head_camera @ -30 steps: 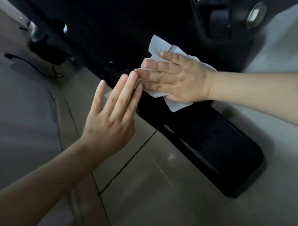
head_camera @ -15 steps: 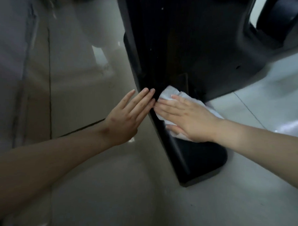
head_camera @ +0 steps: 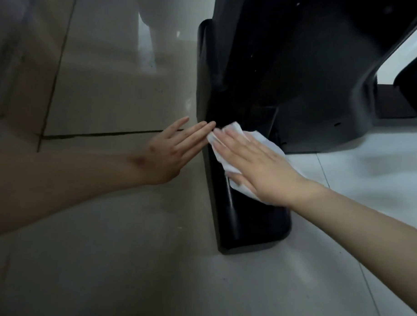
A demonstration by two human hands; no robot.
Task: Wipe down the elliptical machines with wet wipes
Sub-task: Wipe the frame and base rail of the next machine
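A glossy tiled floor (head_camera: 104, 260) fills the frame, beige and dim on the left, paler and brighter on the right. A dark grout line (head_camera: 97, 134) runs across the middle left and meets a second grout line (head_camera: 60, 60) climbing to the top edge. A pale, blurred reflection (head_camera: 147, 44) lies at upper centre

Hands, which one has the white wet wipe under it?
The right hand: laid flat, it presses the white wet wipe onto the glossy black machine base. The left hand is bare, held straight at the base's edge.
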